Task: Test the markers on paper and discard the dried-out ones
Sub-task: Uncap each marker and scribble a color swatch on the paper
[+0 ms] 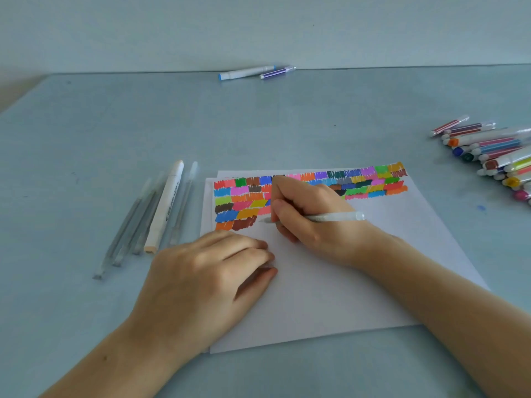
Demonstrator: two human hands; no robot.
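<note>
A white sheet of paper (330, 282) lies in front of me, its upper part filled with rows of coloured test patches (370, 182). My right hand (310, 216) grips a pale, translucent marker (336, 217), its tip touching the paper just right of the lowest brown patch. My left hand (209, 274) rests on the paper's left edge with fingers curled loosely, and a small clear object that I cannot identify shows under its fingertips. A white marker with a peach cap (165, 206) and several clear grey pens (135, 225) lie left of the paper.
A heap of several coloured markers (494, 156) sits at the right edge of the blue table (100, 145). Two markers, a white one with a blue cap (244, 72) and a purple one (277, 72), lie at the far edge by the wall. A small blue ink spot (481, 208) marks the table.
</note>
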